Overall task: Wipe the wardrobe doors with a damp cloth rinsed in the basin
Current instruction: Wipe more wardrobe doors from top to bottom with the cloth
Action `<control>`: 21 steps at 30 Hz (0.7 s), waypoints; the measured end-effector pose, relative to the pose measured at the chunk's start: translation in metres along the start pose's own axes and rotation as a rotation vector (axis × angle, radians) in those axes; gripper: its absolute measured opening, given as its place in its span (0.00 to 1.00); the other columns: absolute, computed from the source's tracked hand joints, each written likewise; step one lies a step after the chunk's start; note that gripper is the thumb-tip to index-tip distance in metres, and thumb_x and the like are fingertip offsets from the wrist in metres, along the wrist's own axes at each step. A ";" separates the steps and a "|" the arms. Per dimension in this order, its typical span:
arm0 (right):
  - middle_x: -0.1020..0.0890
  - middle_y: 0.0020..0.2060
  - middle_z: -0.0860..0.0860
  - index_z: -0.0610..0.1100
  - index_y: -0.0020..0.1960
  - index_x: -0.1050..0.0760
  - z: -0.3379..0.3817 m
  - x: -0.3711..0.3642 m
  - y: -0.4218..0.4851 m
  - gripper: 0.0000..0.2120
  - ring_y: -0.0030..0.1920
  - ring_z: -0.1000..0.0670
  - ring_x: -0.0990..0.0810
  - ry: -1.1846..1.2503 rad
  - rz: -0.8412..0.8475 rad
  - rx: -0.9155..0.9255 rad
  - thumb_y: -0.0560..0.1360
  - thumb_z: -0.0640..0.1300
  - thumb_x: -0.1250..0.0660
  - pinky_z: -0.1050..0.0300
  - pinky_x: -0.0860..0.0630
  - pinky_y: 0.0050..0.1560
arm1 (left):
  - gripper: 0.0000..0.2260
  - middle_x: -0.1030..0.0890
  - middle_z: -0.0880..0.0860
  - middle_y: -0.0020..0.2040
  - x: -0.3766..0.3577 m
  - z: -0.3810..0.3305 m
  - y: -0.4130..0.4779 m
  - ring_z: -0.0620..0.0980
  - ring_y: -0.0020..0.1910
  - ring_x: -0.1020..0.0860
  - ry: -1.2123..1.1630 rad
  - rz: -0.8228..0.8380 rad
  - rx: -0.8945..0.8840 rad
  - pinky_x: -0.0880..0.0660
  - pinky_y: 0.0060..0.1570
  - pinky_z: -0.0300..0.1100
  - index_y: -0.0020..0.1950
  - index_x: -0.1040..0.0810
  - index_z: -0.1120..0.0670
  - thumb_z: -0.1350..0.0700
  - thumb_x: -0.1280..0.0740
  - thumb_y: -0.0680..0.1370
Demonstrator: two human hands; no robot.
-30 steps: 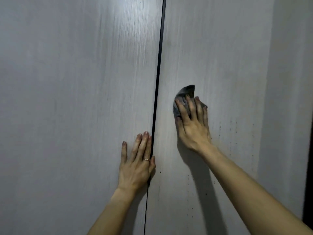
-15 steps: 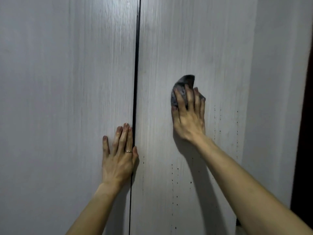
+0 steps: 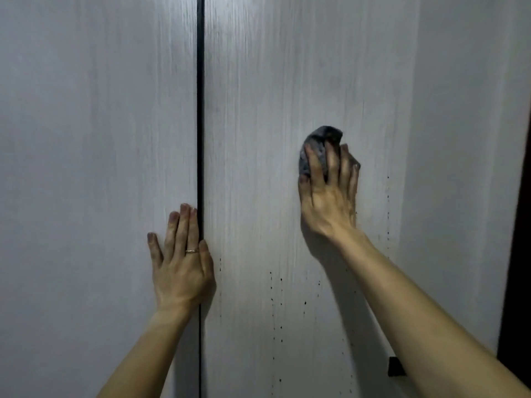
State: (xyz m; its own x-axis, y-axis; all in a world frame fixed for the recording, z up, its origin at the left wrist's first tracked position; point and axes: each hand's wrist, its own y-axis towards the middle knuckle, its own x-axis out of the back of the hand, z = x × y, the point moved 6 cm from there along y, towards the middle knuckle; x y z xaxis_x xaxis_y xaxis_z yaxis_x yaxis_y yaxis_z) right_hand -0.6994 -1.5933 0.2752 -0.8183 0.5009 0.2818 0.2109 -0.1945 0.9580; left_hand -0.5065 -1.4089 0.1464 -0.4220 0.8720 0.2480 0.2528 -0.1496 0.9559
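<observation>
Two pale wood-grain wardrobe doors fill the view, the left door point(image 3: 94, 168) and the right door point(image 3: 264, 110), parted by a dark vertical gap. My right hand point(image 3: 329, 196) presses a bunched dark grey cloth point(image 3: 320, 145) flat against the right door, fingers spread over it. My left hand point(image 3: 181, 268), with a ring on one finger, lies flat and open on the left door, right beside the gap. Small dark specks dot the right door below and right of the cloth.
A plain pale side panel or wall point(image 3: 465, 168) runs along the right of the doors, with a dark edge point(image 3: 520, 254) at the far right. A small dark fitting point(image 3: 395, 366) shows behind my right forearm.
My right hand has slid the cloth to the right across the right door, away from the gap. My left hand stays flat beside the gap. The view has shifted right.
</observation>
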 end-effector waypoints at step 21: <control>0.54 0.80 0.47 0.53 0.82 0.54 -0.057 -0.011 -0.128 0.29 0.80 0.42 0.60 0.006 0.173 -0.074 0.83 0.57 0.54 0.33 0.57 0.76 | 0.26 0.54 0.47 0.82 0.004 -0.001 -0.005 0.44 0.80 0.56 -0.006 0.052 0.051 0.63 0.77 0.54 0.82 0.55 0.52 0.50 0.54 0.84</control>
State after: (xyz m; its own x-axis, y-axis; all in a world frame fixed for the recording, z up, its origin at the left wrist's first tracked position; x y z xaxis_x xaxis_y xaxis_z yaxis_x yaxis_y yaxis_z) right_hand -0.7484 -1.6222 0.1466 -0.7764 0.4499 0.4413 0.3090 -0.3386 0.8888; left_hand -0.5101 -1.4054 0.1429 -0.4016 0.8667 0.2958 0.3185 -0.1706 0.9324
